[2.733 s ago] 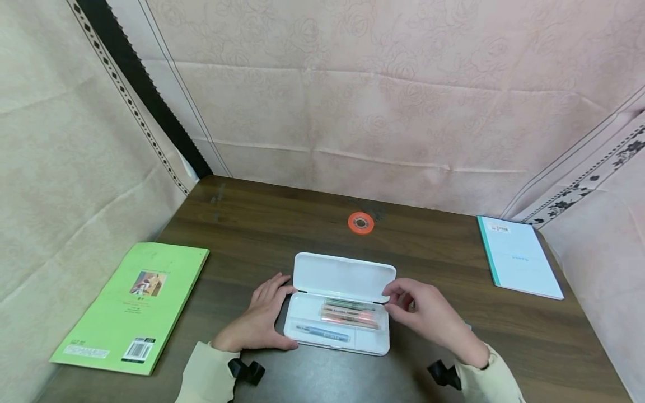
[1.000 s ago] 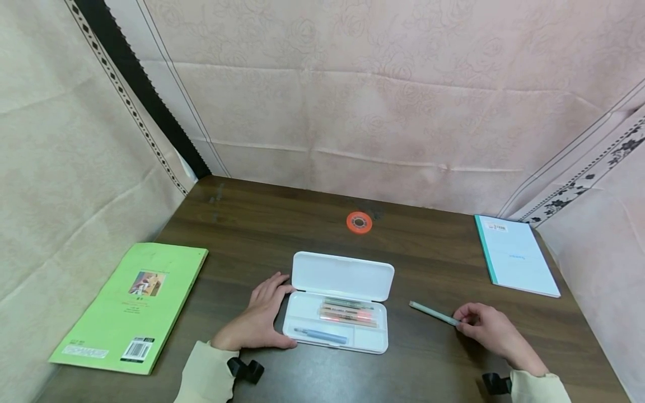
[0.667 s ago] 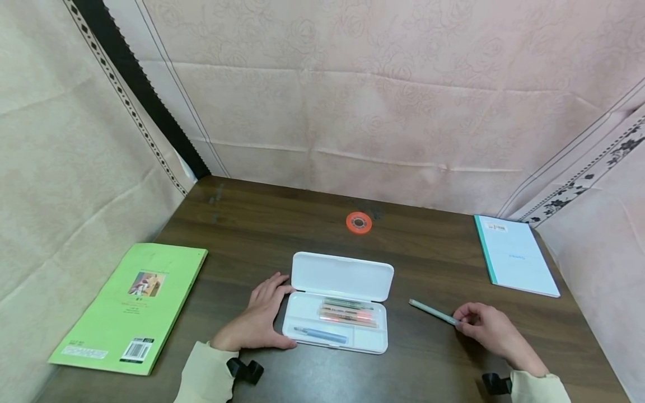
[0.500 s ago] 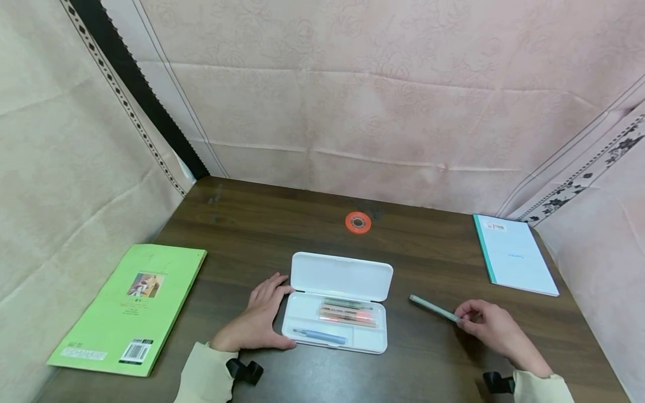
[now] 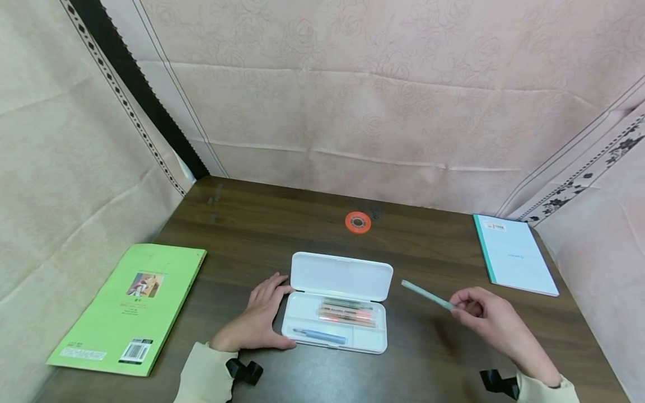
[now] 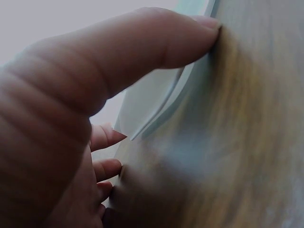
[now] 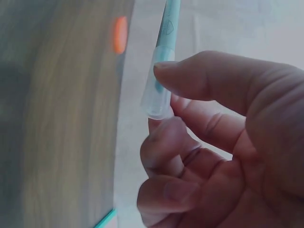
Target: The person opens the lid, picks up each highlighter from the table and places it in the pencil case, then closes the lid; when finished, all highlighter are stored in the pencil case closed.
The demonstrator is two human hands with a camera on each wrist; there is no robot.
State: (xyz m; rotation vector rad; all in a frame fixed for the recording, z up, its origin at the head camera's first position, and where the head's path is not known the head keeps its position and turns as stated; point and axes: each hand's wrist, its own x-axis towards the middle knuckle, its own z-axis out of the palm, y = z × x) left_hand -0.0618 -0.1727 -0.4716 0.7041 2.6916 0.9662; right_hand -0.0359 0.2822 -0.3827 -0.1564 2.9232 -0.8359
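A white pencil case (image 5: pixel 370 338) lies with its lid (image 5: pixel 342 277) raised at the middle of the table. My left hand (image 5: pixel 257 319) rests along its left end, fingers extended, thumb at the front corner and index finger near the hinge. Inside lie several slim pens (image 5: pixel 347 313) and a blue pen (image 5: pixel 319 336). Right of the case, my right hand (image 5: pixel 486 319) pinches a pale green pen (image 5: pixel 425 294) by one end, its other end pointing toward the lid. In the right wrist view, the thumb presses on its translucent cap (image 7: pixel 154 102), and the other fingers curl beneath.
A green book (image 5: pixel 126 313) lies at the left of the table (image 5: pixel 262 235). Behind the case is an orange disc (image 5: pixel 358 223) with a pale centre. A light blue notebook (image 5: pixel 519 257) lies at the far right. Patterned cloth (image 5: pixel 353 112) hangs around the back and sides.
My right hand moved from the case's right edge to the right, where the green pen came into view. Lately it has shifted up and slightly left with the pen. My left hand stays put.
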